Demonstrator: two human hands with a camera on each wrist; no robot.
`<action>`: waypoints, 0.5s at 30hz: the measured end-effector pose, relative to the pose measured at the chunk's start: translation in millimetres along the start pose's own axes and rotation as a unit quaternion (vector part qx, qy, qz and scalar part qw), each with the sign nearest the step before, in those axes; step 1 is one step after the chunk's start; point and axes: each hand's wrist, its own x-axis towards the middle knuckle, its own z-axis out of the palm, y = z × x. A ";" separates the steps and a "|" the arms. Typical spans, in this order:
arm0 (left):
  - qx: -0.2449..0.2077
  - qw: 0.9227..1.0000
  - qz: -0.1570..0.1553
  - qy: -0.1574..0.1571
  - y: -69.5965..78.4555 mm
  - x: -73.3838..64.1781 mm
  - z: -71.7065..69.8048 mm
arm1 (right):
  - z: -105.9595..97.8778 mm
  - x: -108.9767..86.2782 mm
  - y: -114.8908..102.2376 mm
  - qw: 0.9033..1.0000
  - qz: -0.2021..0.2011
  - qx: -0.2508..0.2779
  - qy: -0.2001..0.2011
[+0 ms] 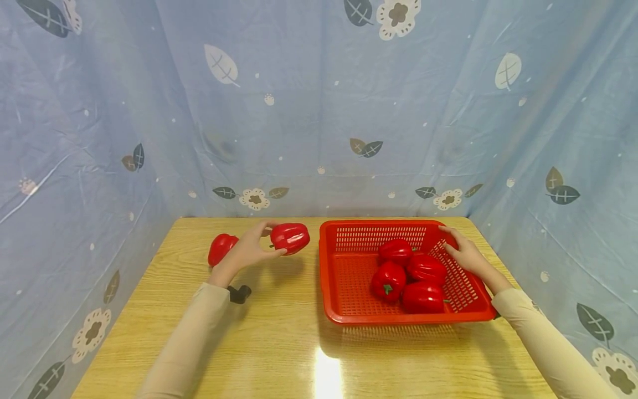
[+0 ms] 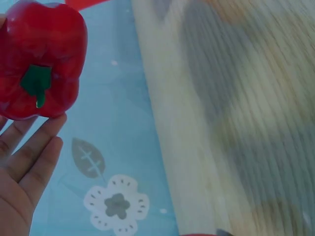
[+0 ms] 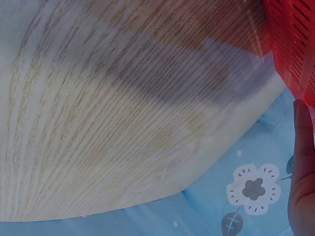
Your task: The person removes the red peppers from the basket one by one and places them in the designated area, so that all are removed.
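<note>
My left hand [image 1: 251, 249] holds a shiny red bell pepper [image 1: 291, 238] above the table, left of the basket, with fingers behind it and the thumb at its near side. In the left wrist view the pepper [image 2: 44, 59] shows its green stem, with fingertips against its edge. A red plastic basket [image 1: 333, 318] stands on the right side, with several red bell peppers [image 1: 423, 297] grouped in its right half. At the basket's right rim, my right hand [image 1: 468, 256] grips the edge, thumb on the inner side. A straight finger [image 3: 302, 142] lies along the outer wall in the right wrist view.
Another red bell pepper [image 1: 221, 248] lies on the wooden table [image 1: 279, 343], partly behind my left wrist. A small black device [image 1: 239, 293] sits at that wrist. Pale blue patterned curtains [image 1: 319, 111] close off the back and both sides.
</note>
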 end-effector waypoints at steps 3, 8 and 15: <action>0.007 1.000 -0.013 -0.003 -4.5 -2.1 -0.9 | 0.1 0.2 0.3 1.000 0.000 0.000 0.000; 0.017 0.999 -0.034 -0.003 -12.9 -6.2 -2.1 | 0.3 -0.1 0.6 1.000 0.000 -0.002 0.000; 0.032 0.999 -0.040 -0.007 -23.4 -12.1 -3.8 | 0.1 -0.7 0.3 1.000 0.001 -0.001 -0.001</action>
